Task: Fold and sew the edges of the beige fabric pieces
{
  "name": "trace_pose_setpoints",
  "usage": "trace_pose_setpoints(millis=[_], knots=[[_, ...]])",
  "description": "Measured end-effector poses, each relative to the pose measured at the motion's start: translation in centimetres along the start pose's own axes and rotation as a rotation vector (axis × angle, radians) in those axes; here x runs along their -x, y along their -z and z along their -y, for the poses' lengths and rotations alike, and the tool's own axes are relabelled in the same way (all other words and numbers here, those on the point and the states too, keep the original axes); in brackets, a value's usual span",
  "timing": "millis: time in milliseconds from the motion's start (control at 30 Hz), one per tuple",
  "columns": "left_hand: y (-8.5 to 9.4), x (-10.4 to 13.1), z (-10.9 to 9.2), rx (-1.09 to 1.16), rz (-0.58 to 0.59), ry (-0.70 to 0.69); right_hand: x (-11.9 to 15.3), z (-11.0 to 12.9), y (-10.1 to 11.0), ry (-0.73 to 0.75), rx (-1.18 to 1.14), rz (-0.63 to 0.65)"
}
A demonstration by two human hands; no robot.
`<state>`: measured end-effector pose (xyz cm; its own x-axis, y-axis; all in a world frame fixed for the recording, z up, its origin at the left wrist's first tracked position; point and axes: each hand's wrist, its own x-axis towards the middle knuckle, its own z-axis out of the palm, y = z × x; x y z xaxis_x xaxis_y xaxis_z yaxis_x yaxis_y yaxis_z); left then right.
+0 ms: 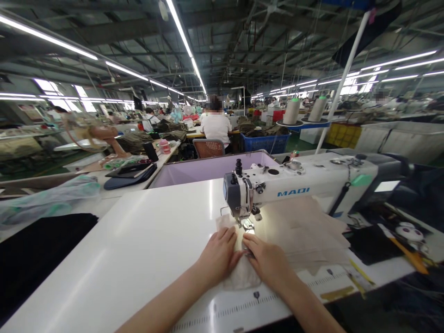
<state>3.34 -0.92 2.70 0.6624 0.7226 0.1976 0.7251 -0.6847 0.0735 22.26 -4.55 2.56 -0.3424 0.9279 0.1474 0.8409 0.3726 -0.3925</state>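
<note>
A small piece of beige cloth (242,276) lies on the white sewing table beneath the needle end of a sewing machine (287,185). My left hand (220,252) rests on this piece, left of the presser foot (247,225), its fingers laid out flat over the fabric. Just right of it, my right hand (267,259) is closed with curled fingers in front of the foot. Something small and greyish shows at its fingertips; what it is, I cannot make out. The machine's lamp lights the cloth by the needle.
Larger beige cloth panels (305,231) lie under the machine arm. Black fabric (41,263) covers the left side. A lilac bin (211,167) stands behind the white table (163,231). To the right are a black cloth (374,244) and orange-handled tool (409,254). A person (215,124) sits ahead.
</note>
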Motion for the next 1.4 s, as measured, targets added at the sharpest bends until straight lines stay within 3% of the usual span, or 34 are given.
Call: trace_pose_setpoints(millis=[167,267,400,533,633,700,767,833,900,1000,1167,1300,1400], knots=[[-1.8,1.3,0.5,0.000,-0.063,-0.001,2.3,0.7,-0.9,-0.083,0.061,-0.037],[-1.7,1.4,1.1,0.000,-0.044,-0.010,3.6,0.5,-1.4,-0.129,0.068,-0.089],[0.7,2.1,0.4,-0.042,0.040,0.048,4.4,-0.5,-2.2,-0.116,0.013,-0.139],[3.6,3.9,-2.6,0.018,0.160,0.056,4.6,-1.4,-2.4,-0.067,-0.114,-0.224],[3.9,4.6,-3.3,0.066,0.291,0.046,4.7,-2.4,-1.4,-0.125,-0.146,-0.350],[2.9,4.3,-2.0,0.001,0.240,0.102,4.8,-3.4,-0.3,-0.172,-0.119,-0.446],[1.4,3.5,0.0,-0.062,0.072,0.176,4.8,-4.4,0.9,-0.223,-0.072,-0.509],[-0.2,2.7,1.9,-0.059,-0.056,0.198,4.8,-5.0,1.9,-0.206,-0.054,-0.464],[-1.3,2.3,3.0,-0.052,-0.092,0.182,4.7,-5.0,2.5,-0.179,-0.008,-0.350],[-1.9,2.3,2.9,-0.054,-0.066,0.157,4.4,-4.3,3.2,-0.147,0.125,-0.167],[-1.3,2.4,2.0,-0.072,-0.015,0.174,3.7,-3.5,4.0,-0.077,0.299,0.038],[-1.0,2.2,2.1,-0.102,0.022,0.178,3.2,-3.9,4.3,-0.035,0.336,0.065],[-0.7,2.0,1.9,-0.106,0.007,0.151,3.1,-4.2,4.6,-0.077,0.230,-0.055]])
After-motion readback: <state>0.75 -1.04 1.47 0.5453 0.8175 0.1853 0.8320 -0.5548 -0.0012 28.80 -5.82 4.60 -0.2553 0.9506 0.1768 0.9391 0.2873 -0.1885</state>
